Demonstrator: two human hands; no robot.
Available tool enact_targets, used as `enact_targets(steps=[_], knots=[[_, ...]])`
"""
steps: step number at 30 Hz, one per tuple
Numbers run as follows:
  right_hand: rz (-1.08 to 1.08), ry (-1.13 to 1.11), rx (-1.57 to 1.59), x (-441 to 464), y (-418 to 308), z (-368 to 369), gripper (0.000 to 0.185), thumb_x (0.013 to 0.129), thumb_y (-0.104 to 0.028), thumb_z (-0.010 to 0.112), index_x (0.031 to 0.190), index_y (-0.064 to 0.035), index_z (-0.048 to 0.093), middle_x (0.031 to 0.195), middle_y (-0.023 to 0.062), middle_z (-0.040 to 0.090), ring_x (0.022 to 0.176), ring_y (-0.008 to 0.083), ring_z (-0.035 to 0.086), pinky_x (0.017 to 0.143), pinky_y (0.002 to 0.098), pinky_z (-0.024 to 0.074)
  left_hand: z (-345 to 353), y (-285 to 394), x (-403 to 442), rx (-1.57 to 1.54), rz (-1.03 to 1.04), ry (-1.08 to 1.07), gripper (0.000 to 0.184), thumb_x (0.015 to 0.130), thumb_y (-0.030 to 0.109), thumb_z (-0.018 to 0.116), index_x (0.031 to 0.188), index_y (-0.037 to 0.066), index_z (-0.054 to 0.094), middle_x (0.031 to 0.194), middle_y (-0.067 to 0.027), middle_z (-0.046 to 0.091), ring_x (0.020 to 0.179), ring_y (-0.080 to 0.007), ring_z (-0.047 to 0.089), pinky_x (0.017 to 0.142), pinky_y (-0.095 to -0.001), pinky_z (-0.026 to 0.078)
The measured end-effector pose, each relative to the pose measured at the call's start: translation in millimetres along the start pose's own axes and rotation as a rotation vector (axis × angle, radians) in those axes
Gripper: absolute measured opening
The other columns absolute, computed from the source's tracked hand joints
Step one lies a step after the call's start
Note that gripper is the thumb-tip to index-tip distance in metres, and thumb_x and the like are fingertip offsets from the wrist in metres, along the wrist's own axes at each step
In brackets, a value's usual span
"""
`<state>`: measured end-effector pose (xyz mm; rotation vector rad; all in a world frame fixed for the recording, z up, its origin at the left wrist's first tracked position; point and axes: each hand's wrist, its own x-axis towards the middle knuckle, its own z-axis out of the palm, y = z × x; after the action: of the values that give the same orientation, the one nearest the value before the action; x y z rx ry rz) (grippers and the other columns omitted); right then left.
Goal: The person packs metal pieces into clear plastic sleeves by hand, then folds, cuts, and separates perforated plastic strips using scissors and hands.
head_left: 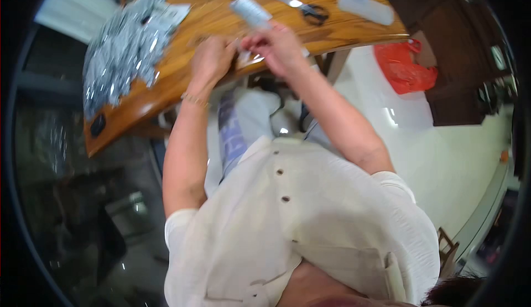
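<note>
- Strip lies on the table, pale w/ bluish print, in approx. two sections; near end runs up to the R hand, far end goes out of frame at top.
- R hand: fingers bent in toward L, at or just by the strip's near end; blur hides the contact, so can't tell if it's gripping.
- L hand: at the table edge, fingers curled, tips mostly hidden; can't tell what, if anything, it has.
- Shiny bit shows betw. the hands, prob. clear film; too blurred to be sure.
- Handling (my guess): strip v. light, soft & bendy, slick surface, so prob. slides in dry fingers & flops if held at one end only.
- Best hold: thumb + forefinger flat on an edge or end, other hand close by for support; don't squeeze mid-section, contents unknown, poss. crushable.
- Pile of silvery packets on L side of table: glossy, likely slippery too, so lift by a corner.
- Scissors & clear tube lie R of strip.
</note>
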<state>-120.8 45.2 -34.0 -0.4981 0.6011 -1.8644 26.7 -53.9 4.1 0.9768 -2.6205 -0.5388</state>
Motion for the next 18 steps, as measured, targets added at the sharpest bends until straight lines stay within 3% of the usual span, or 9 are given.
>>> enact_targets(steps=[1,2,4,6,9,13,18], knots=[[-0.027,0.025,-0.048,-1.4,1.2,2.7,0.010,0.090,-0.002,0.054,0.081,0.0010,0.058,0.072,0.0145,0.064,0.072,0.0267,0.067,0.072,0.0379,0.0573,0.1,0.6,4.6,-0.025,-0.064,-0.083,0.037,0.087,0.033,0.055,0.073,0.002,0.066,0.073,-0.0218,0.064,0.070,-0.0381,0.064,0.063,-0.0474,0.046],[0.006,0.012,-0.020,-0.5,2.1,0.5,0.005,0.089,-0.003,0.054,0.087,-0.0002,0.058,0.071,0.0130,0.064,0.070,0.0253,0.068,0.069,0.0350,0.0573,-7.9,10.8,3.1,0.004,-0.059,-0.108,0.037,0.088,0.034,0.055,0.072,0.002,0.066,0.070,-0.0199,0.063,0.067,-0.0355,0.063,0.060,-0.0460,0.046],[0.025,0.040,0.013,2.6,7.8,-0.6,0.022,0.090,-0.002,0.053,0.112,0.0022,0.055,0.075,0.0094,0.064,0.069,0.0210,0.067,0.066,0.0324,0.0560,5.1,-3.4,2.5,-0.134,-0.007,-0.020,0.031,0.088,0.030,0.061,0.073,0.003,0.067,0.066,-0.0158,0.062,0.064,-0.0307,0.062,0.060,-0.0416,0.046],[0.046,0.046,-0.032,-8.9,-4.1,12.0,0.027,0.095,-0.004,0.050,0.121,0.0034,0.053,0.074,0.0055,0.060,0.075,0.0186,0.066,0.073,0.0306,0.0545,-2.2,13.1,-7.6,-0.146,-0.072,0.013,0.017,0.085,0.015,0.067,0.080,-0.001,0.068,0.067,-0.0070,0.062,0.062,-0.0123,0.054,0.058,-0.0323,0.043],[0.054,0.055,-0.065,-13.4,-6.0,20.5,0.034,0.094,-0.005,0.051,0.127,0.0039,0.053,0.074,0.0035,0.057,0.074,0.0166,0.063,0.074,0.0288,0.0519,-8.5,16.3,-16.1,-0.156,-0.057,0.010,0.022,0.083,0.026,0.069,0.079,0.004,0.068,0.073,-0.0125,0.067,0.067,-0.0286,0.064,0.063,-0.0389,0.048],[0.043,0.049,-0.066,-12.9,-4.8,20.0,0.037,0.094,-0.006,0.052,0.129,0.0041,0.053,0.074,0.0027,0.056,0.075,0.0156,0.062,0.072,0.0281,0.0508,2.1,10.7,-15.5,-0.109,-0.102,0.075,0.016,0.081,0.020,0.069,0.081,0.004,0.067,0.072,-0.0101,0.067,0.066,-0.0238,0.065,0.064,-0.0371,0.049],[0.057,0.048,-0.063,-12.5,-4.3,18.9,0.037,0.095,-0.007,0.051,0.130,0.0041,0.052,0.075,0.0028,0.057,0.076,0.0151,0.062,0.071,0.0274,0.0500,4.1,-5.8,-11.3,-0.442,-0.280,0.103,0.015,0.081,0.018,0.067,0.083,0.003,0.066,0.072,-0.0080,0.068,0.065,-0.0177,0.064,0.063,-0.0331,0.050]])
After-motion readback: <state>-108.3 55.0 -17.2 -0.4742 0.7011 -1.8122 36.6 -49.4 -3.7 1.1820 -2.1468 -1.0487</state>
